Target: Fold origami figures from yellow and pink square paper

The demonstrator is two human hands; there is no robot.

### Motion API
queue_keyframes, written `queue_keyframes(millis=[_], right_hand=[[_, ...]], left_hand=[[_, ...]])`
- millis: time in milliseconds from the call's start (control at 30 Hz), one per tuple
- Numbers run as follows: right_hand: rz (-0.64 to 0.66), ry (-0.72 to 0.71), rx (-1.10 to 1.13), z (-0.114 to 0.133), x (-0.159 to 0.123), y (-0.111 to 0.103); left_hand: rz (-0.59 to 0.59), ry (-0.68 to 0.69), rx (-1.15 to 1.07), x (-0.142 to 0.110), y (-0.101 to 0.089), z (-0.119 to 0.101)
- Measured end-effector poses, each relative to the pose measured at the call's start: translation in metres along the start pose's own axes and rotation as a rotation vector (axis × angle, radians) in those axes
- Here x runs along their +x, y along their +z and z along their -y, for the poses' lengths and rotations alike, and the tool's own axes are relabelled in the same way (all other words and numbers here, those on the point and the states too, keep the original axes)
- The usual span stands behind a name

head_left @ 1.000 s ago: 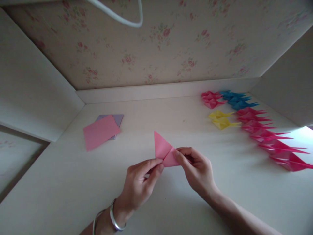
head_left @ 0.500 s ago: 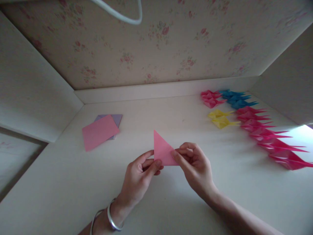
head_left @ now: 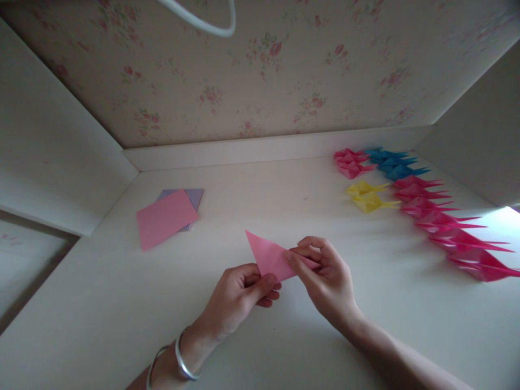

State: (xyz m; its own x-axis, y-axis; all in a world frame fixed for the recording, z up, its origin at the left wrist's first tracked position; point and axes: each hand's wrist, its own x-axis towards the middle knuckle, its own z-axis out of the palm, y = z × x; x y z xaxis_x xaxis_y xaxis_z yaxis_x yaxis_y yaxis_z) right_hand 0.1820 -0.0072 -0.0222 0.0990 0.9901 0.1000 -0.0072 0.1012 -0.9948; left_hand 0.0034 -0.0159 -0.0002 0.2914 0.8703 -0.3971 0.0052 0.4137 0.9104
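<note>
A pink sheet of origami paper, folded into a triangle, is held between both hands above the white table. My left hand pinches its lower left corner, thumb on the front and fingers behind. On the right edge, my right hand grips the paper between thumb and fingers, and one pink corner pokes out beside its fingers. The triangle's sharp tip points up and to the left. Fingertips behind the paper are partly hidden.
At the left on the table lie a pink sheet and purple paper under it. Folded paper cranes stand at the right: yellow, blue and several pink. A white cable hangs before the flowered wall.
The pink triangle has turned counter-clockwise, its tip swinging left and down. My left hand has shifted slightly right and down; my right hand has barely moved.
</note>
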Motion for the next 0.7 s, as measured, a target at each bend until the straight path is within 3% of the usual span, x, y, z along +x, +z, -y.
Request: queue_keyframes(millis=[167, 333, 533, 600, 700], right_hand=[[0.016, 0.026, 0.022, 0.002, 0.001, -0.001], [0.119, 0.188, 0.278, 0.009, 0.005, 0.003], [0.556, 0.361, 0.412, 0.014, -0.003, 0.018], [0.566, 0.369, 0.375, 0.013, -0.006, 0.02], [0.449, 0.376, 0.388, 0.01, -0.008, 0.021]], left_hand=[[-0.017, 0.036, 0.01, -0.002, 0.003, 0.002], [-0.086, 0.113, 0.009, -0.003, 0.004, 0.004], [-0.14, 0.149, 0.001, -0.003, 0.001, 0.004], [-0.15, 0.134, -0.01, -0.002, 0.001, 0.004], [-0.134, 0.112, -0.044, -0.002, 0.002, 0.004]])
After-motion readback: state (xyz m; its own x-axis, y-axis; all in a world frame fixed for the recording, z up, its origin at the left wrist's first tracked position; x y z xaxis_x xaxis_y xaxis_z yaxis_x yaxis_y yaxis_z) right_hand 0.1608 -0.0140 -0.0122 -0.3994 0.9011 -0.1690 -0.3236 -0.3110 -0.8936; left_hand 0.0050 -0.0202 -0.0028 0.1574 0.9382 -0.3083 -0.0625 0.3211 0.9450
